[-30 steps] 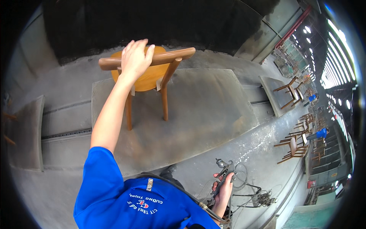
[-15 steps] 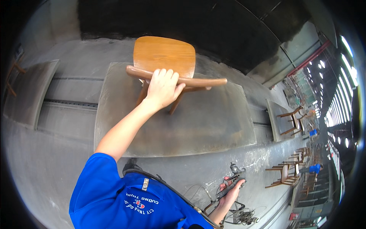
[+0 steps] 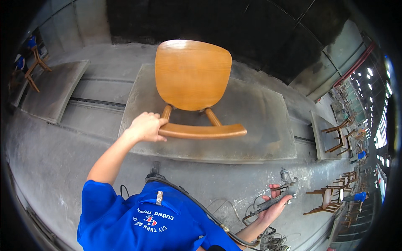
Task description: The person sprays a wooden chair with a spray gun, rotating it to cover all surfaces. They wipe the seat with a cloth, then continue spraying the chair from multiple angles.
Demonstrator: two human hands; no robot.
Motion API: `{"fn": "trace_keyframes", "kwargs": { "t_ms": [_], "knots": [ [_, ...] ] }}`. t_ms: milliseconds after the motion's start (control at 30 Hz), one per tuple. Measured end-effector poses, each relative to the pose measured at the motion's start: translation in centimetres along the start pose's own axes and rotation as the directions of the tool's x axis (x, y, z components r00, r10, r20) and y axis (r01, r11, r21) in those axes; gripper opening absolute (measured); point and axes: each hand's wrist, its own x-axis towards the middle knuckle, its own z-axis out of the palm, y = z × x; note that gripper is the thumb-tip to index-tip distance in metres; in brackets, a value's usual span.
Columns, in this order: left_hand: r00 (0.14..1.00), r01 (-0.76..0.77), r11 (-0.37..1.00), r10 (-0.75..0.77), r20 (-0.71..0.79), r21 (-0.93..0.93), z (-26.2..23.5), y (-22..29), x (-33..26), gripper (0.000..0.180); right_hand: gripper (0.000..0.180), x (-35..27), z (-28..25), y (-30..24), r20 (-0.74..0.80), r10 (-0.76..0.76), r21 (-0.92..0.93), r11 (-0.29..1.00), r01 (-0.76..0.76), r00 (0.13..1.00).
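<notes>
A wooden chair (image 3: 192, 75) with a glossy orange-brown seat stands on a flat grey board, its curved backrest rail (image 3: 205, 131) toward me. My left hand (image 3: 146, 126) is closed round the left end of that rail, fingers over the front and top. Low on the right, away from the chair, my right hand (image 3: 274, 207) grips a metal spray gun (image 3: 286, 184) with a hose trailing from it. The chair's legs are mostly hidden beneath the seat.
The grey board (image 3: 251, 144) lies across tracks in the floor. Similar boards with chairs (image 3: 338, 136) stand at both sides. More chairs (image 3: 326, 198) and a person in blue (image 3: 359, 196) are at the right. A dark wall (image 3: 226, 25) rises behind.
The chair has turned and tipped, showing its whole seat, with the rail now lower in view. My left hand has moved from the rail's middle to its left end.
</notes>
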Motion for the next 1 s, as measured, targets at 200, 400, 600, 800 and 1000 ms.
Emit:
{"fn": "trace_keyframes", "kwargs": {
  "t_ms": [200,400,600,800,1000],
  "knots": [
    [0.998,-0.069,0.989,0.069,-0.004,-0.128,3.2,1.1,-2.9,0.061,0.053,-0.3,1.9,-4.1,-0.08,-0.235,-0.079,0.97,0.229,0.969],
    [0.977,-0.132,0.954,0.171,0.128,-0.269,4.3,0.9,-4.7,0.071,0.066,-2.4,5.8,-7.2,0.235,-0.256,0.036,0.966,0.255,0.938],
    [0.975,-0.172,0.891,0.214,0.054,-0.419,5.6,1.3,-5.3,0.064,0.079,-4.5,12.8,-8.0,0.334,-0.22,0.04,0.975,0.219,0.917],
    [0.974,-0.222,0.847,0.215,-0.069,-0.483,5.7,0.4,-4.7,0.054,0.069,-6.5,19.4,-8.4,0.498,-0.248,-0.038,0.951,0.307,0.831],
    [0.903,-0.358,0.692,0.084,-0.422,-0.627,6.8,0.1,-3.7,0.024,0.071,-6.8,24.4,-9.0,0.566,-0.198,-0.054,0.96,0.276,0.8]
  ]
}}
